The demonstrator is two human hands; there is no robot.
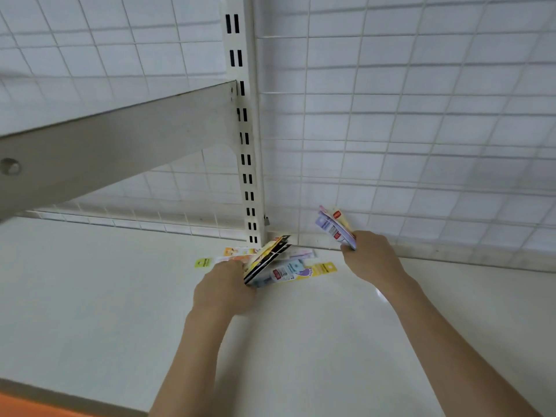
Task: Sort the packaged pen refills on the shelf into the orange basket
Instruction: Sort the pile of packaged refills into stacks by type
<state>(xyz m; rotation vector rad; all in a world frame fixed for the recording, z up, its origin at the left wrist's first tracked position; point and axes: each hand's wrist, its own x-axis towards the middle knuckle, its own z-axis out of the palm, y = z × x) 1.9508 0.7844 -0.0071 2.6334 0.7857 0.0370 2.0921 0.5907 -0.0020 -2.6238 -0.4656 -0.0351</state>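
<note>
My left hand (224, 288) grips a fanned stack of refill packs (266, 260) low over the white shelf (90, 296), right at the foot of the slotted upright (245, 139). More loose packs (298, 270) lie flat on the shelf just behind and beside that stack, near the wire grid back (421, 130). My right hand (371, 257) is lifted off the shelf and pinches a smaller bunch of packs (335, 225), tilted up toward the grid; an orange edge (18, 406) shows at the lower left corner.
</note>
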